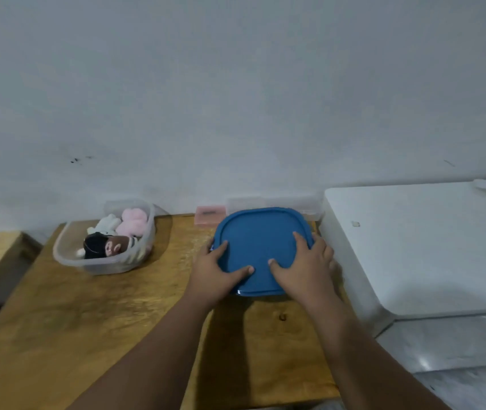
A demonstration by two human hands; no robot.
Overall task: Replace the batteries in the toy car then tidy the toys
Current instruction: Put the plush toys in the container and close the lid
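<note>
Both hands — left hand (216, 269), right hand (305, 267) — lie spread, pressing the blue lid (261, 244) on the wooden table (88, 321).

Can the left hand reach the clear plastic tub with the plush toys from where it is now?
Probably yes. The left hand lies on the blue square lid, and the clear plastic tub stands to its left on the wooden table, with only bare wood between them.

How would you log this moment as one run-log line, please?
left hand + right hand: flat on blue lid | plush toys: in clear tub, uncovered
</note>
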